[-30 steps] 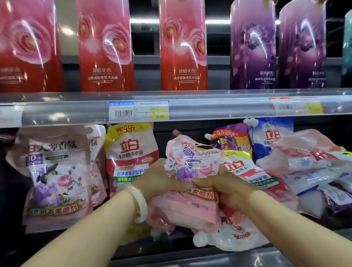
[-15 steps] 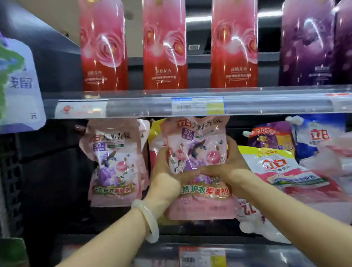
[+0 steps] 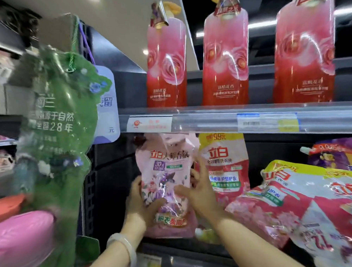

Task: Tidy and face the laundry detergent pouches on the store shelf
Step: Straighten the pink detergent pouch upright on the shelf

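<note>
A pale pink floral softener pouch [image 3: 166,174] stands upright at the left end of the lower shelf, its front facing me. My left hand [image 3: 140,201] grips its lower left edge, thumb across the front. My right hand [image 3: 197,191] holds its right edge, fingers curled behind and thumb on the front. Right beside it stands a red and yellow detergent pouch [image 3: 227,165]. Further right, several red, white and yellow pouches [image 3: 295,204] lie slumped in a heap. A purple pouch [image 3: 333,154] sits behind them.
Tall red rose bottles [image 3: 224,66] stand on the upper shelf, above a clear price rail [image 3: 251,120]. A green hanging sign [image 3: 55,126] and a pink object [image 3: 20,241] crowd the left foreground. A dark shelf side panel [image 3: 108,176] bounds the pouch row on the left.
Both hands lifted the pink pouch off the heap, turned it upright and carried it left to the shelf's left end. My view swung left.
</note>
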Action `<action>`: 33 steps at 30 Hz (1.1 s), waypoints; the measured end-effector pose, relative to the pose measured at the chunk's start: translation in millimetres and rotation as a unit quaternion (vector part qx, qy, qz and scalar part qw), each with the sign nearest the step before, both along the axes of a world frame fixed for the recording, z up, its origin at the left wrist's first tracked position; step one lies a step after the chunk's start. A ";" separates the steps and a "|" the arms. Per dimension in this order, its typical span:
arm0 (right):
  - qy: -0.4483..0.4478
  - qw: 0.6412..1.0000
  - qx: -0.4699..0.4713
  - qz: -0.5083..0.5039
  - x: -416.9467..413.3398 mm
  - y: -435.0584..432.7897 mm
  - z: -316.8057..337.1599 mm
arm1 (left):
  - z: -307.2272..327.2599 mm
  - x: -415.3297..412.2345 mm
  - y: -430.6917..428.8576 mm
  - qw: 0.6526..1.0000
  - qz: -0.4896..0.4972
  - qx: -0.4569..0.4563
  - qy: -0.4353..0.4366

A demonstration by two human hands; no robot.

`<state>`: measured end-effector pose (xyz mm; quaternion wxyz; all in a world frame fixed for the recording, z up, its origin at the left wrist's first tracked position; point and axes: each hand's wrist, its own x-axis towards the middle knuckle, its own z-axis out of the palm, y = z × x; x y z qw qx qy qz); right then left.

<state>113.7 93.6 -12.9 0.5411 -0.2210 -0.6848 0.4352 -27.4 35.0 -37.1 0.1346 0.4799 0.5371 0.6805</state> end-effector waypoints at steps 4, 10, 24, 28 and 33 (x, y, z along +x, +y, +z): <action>-0.118 0.992 0.013 0.036 -2.2 4.2 -9.9 | -2.1 -6.7 11.1 0.981 0.064 -0.142 0.119; -0.262 0.961 -0.069 0.062 14.4 13.3 -21.3 | -14.0 -8.2 10.4 0.928 0.052 -0.207 0.306; -0.186 0.980 -0.043 -0.058 -18.0 24.3 -27.4 | -18.7 -26.6 22.8 0.911 0.108 -0.226 0.327; -0.190 0.979 -0.051 -0.049 -15.8 16.8 -22.7 | -12.5 -25.8 20.1 0.883 0.150 -0.276 0.349; -0.252 0.967 -0.036 -0.026 -1.9 9.6 -22.9 | -7.9 -10.5 9.6 0.848 0.130 -0.276 0.434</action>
